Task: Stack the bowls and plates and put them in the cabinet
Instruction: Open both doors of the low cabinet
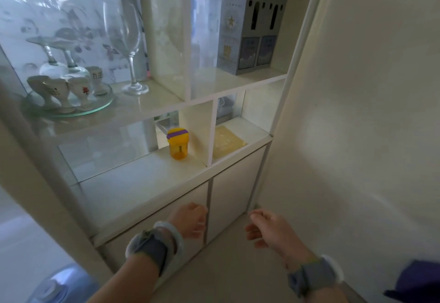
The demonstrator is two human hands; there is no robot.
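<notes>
A cream cabinet (152, 190) stood against a pale wall (357, 112), tiled floor below. The left hand (189, 220) was curled shut at the seam between the closed lower doors (234, 181), touching them. The right hand (271, 228) hung empty, fingers loosely spread, just beside.

Shelf (142, 183) bears yellow cup (178, 144); beside it, perhaps a mat (228, 144).
</notes>
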